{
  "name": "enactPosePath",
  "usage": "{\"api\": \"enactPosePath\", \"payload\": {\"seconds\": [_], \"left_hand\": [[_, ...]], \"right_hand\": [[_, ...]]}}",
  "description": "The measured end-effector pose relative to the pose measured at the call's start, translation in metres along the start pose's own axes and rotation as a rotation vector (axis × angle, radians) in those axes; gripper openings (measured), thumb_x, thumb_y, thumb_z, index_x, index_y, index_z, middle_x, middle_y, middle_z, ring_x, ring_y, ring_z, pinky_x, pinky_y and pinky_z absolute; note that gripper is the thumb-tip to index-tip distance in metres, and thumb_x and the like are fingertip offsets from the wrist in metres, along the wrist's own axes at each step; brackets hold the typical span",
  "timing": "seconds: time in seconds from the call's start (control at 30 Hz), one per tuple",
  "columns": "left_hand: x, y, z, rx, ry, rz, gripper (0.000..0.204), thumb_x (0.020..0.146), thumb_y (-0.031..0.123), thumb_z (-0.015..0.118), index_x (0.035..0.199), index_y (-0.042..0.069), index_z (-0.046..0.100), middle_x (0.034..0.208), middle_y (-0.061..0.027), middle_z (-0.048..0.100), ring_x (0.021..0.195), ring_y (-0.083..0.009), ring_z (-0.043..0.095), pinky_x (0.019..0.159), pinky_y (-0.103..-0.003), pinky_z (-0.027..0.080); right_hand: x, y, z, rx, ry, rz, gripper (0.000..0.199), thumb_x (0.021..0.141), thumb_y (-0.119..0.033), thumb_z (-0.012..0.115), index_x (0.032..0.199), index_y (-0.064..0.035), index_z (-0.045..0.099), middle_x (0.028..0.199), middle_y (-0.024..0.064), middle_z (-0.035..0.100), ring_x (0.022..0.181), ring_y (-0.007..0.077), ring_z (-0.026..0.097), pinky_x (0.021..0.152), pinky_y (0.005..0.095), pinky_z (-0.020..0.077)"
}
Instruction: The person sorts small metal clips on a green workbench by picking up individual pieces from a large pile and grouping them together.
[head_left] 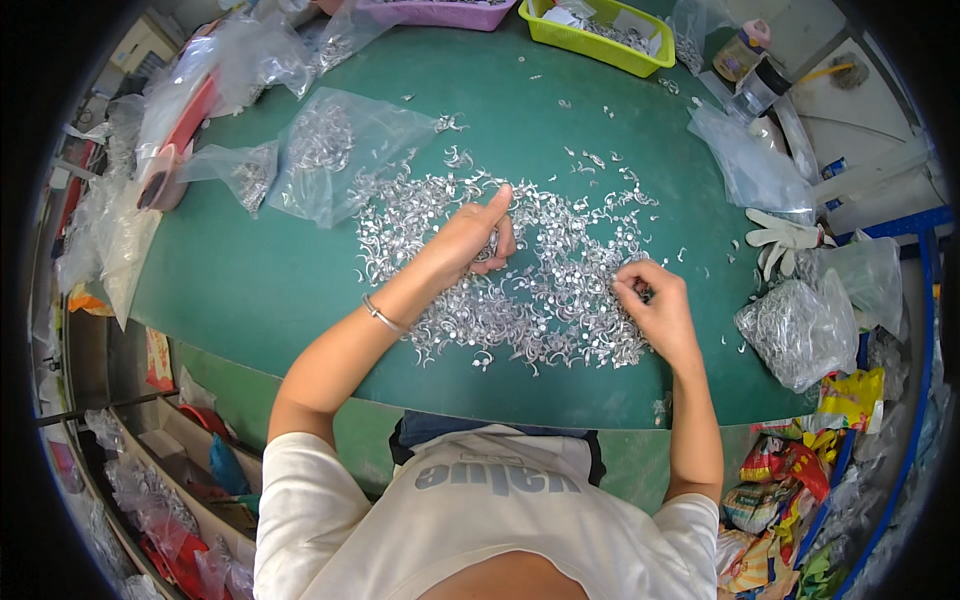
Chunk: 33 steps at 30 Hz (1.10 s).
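A wide pile of small silver metal pieces [575,260], many of them curved like hooks and some like round discs, lies spread over the green table [250,290]. Over the middle of the pile is my left hand [478,235], thumb stretched out and fingers curled in around some of the silver pieces. My right hand [655,305] touches the pile's right edge, with thumb and fingertips pinched together. Whatever is between those fingertips is too small to make out.
Clear bags of metal pieces [320,145] lie at the left. A yellow-green basket [600,48] and a purple basket [440,12] stand at the far edge. Right of the pile are a white glove [785,240], a full plastic bag [800,335] and a lidded jar [760,85].
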<state>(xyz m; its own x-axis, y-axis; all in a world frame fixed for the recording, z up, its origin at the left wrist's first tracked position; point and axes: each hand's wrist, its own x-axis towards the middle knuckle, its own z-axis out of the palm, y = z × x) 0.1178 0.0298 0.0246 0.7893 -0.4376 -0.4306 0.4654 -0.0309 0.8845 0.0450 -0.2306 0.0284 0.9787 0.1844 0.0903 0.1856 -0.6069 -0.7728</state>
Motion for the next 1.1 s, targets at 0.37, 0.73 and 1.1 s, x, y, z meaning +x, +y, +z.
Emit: {"api": "enactPosePath", "payload": {"seconds": [0.37,0.73,1.1], "left_hand": [[-0.010,-0.024,0.030,1.026,0.098,0.403,0.020,0.072,0.021,0.071,0.082,0.006,0.062,0.065,-0.0115,0.061,0.060,-0.0275,0.060,0.055,-0.035,0.046],[-0.013,-0.026,0.030,0.779,0.106,0.466,0.017,0.082,0.015,0.061,0.086,-0.001,0.063,0.074,-0.0150,0.064,0.064,-0.0261,0.060,0.063,-0.034,0.047],[-0.024,-0.017,0.029,-0.290,-0.148,-0.105,0.040,0.093,0.035,0.042,0.074,0.003,0.057,0.063,-0.0024,0.047,0.048,-0.0080,0.042,0.037,-0.018,0.026]], "right_hand": [[-0.008,0.013,-0.002,-0.068,0.070,0.065,0.015,0.082,0.000,0.051,0.094,0.0007,0.060,0.076,0.0108,0.051,0.074,0.0233,0.054,0.068,0.0370,0.0441],[-0.011,0.002,0.008,-0.422,0.128,-0.101,0.011,0.074,-0.002,0.062,0.083,0.0005,0.059,0.083,0.0120,0.051,0.082,0.0295,0.051,0.072,0.0390,0.0416],[-0.016,0.000,-0.002,-0.008,0.151,0.142,0.012,0.071,0.000,0.062,0.082,0.0008,0.058,0.065,0.0081,0.052,0.063,0.0165,0.048,0.061,0.0285,0.0401]]}}
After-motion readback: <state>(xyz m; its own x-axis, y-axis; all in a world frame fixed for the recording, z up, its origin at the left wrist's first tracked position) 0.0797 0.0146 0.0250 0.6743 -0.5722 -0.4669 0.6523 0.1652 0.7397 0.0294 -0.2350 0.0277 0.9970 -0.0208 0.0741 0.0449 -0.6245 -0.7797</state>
